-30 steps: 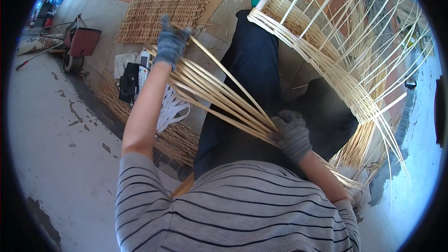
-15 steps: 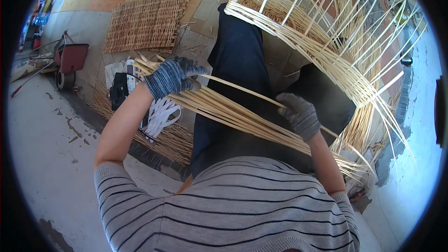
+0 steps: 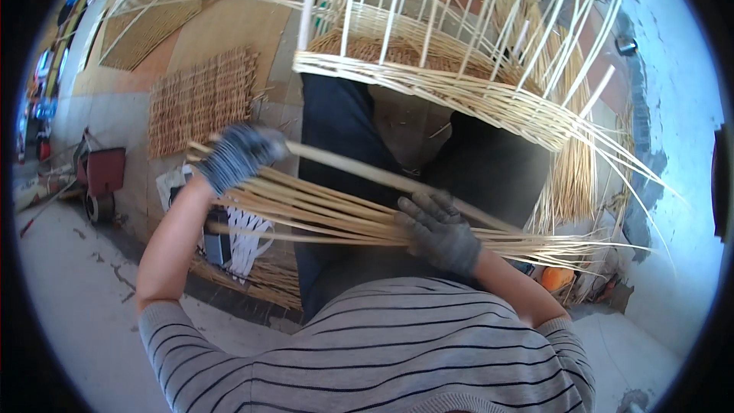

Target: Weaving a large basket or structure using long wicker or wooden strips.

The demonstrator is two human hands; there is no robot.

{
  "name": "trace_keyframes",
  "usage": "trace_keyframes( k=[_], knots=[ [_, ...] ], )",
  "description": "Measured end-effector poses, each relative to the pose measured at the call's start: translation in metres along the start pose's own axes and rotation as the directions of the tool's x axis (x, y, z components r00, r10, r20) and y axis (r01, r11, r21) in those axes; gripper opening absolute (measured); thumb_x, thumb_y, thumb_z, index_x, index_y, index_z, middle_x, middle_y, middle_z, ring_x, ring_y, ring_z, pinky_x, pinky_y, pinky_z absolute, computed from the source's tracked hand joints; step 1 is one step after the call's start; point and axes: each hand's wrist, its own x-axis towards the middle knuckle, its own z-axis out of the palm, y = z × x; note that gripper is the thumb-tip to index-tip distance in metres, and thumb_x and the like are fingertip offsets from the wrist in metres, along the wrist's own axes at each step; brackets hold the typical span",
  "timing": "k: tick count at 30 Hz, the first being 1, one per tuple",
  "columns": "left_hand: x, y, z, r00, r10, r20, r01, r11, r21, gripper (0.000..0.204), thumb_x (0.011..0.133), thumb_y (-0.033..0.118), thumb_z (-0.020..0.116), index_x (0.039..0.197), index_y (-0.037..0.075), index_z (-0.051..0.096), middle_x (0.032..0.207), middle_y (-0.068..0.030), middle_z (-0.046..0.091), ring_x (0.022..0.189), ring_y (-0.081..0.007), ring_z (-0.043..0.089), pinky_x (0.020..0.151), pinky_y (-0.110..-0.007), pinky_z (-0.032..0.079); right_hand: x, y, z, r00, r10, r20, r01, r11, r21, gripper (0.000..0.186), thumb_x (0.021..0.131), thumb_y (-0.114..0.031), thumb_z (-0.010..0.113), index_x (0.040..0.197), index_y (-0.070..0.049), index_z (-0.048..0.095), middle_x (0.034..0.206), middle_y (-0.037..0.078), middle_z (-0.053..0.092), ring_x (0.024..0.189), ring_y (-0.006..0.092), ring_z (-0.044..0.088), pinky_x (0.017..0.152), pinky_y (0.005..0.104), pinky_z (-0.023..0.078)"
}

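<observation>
A bundle of pale willow rods [image 3: 329, 213] lies across my dark-trousered thighs, with one rod [image 3: 348, 166] raised a little apart from it. My left hand [image 3: 237, 153], in a grey-blue knit glove, is closed at the bundle's left end, blurred by motion. My gloved right hand [image 3: 440, 229] lies over the bundle's right part, fingers curled round the rods. Beyond my knees stands a partly woven basket [image 3: 428, 80], with long upright stakes and loose ends trailing to the right.
Woven panels [image 3: 202, 99] lie at the back left, near a red dustpan-like object [image 3: 103, 168] on wheels. A black case and white straps [image 3: 245, 248] sit left of my legs. Loose willow [image 3: 573, 183] and an orange object [image 3: 556, 277] are at the right, near a pale wall.
My left hand has moved down and left, my right hand slightly left and down since half a second ago. The rods lie flatter, and the basket and surroundings have shifted in view.
</observation>
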Motion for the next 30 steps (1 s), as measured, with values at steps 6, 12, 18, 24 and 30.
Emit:
trace_keyframes(
  k=[6,12,18,24,30],
  knots=[
    [0.057,0.1,-0.015,0.888,0.036,-0.458,0.155,0.915,0.372,0.015,0.083,0.016,0.053,0.092,0.009,0.062,0.067,-0.0056,0.054,0.06,-0.0177,0.054,0.059,-0.033,0.048,0.014,0.022,0.011,0.835,0.525,-0.167,-0.005,0.31,0.951,0.087,0.078,-0.029,0.067,0.14,-0.008,0.01,0.138,0.017,0.028,0.124,0.026,0.036,0.097,0.038,0.038],
    [0.095,0.053,0.079,0.789,0.531,-0.308,-0.508,0.847,0.158,0.031,0.07,0.021,0.067,0.101,0.021,0.063,0.061,-0.0015,0.052,0.054,-0.0169,0.053,0.048,-0.028,0.044,0.03,0.025,-0.08,0.757,0.649,-0.074,0.0,0.114,0.993,0.047,0.081,-0.041,0.059,0.073,0.005,0.054,0.096,0.028,0.058,0.089,0.0309,0.061,0.068,0.0353,0.057],
    [0.126,0.011,0.022,0.747,0.184,-0.639,-0.222,0.975,0.021,0.016,0.077,0.017,0.065,0.091,0.01,0.067,0.079,-0.0057,0.066,0.067,-0.0164,0.063,0.064,-0.027,0.05,0.051,0.103,-0.12,0.659,0.703,-0.268,-0.029,0.379,0.925,0.038,0.082,-0.033,0.06,0.092,0.003,0.059,0.083,0.018,0.065,0.082,0.0234,0.065,0.068,0.0304,0.056],
    [0.138,0.003,0.007,0.907,-0.41,-0.097,0.24,0.692,-0.681,0.035,0.088,0.01,0.05,0.123,0.007,0.049,0.091,-0.0036,0.061,0.054,-0.0053,0.055,0.041,-0.017,0.042,0.101,0.151,-0.082,0.606,0.762,0.227,-0.126,-0.19,0.974,0.029,0.082,-0.019,0.06,0.095,0.007,0.056,0.1,0.022,0.06,0.087,0.029,0.063,0.065,0.0317,0.057],
    [0.133,-0.031,0.013,0.944,-0.307,-0.121,0.105,0.628,-0.771,0.031,0.089,0.007,0.046,0.12,0.007,0.051,0.088,-0.0031,0.062,0.057,-0.005,0.057,0.044,-0.015,0.045,0.113,0.176,-0.076,0.582,0.708,0.4,-0.192,-0.359,0.914,0.03,0.083,-0.017,0.059,0.102,0.006,0.053,0.103,0.021,0.059,0.086,0.0286,0.064,0.064,0.0301,0.057]
  ],
)
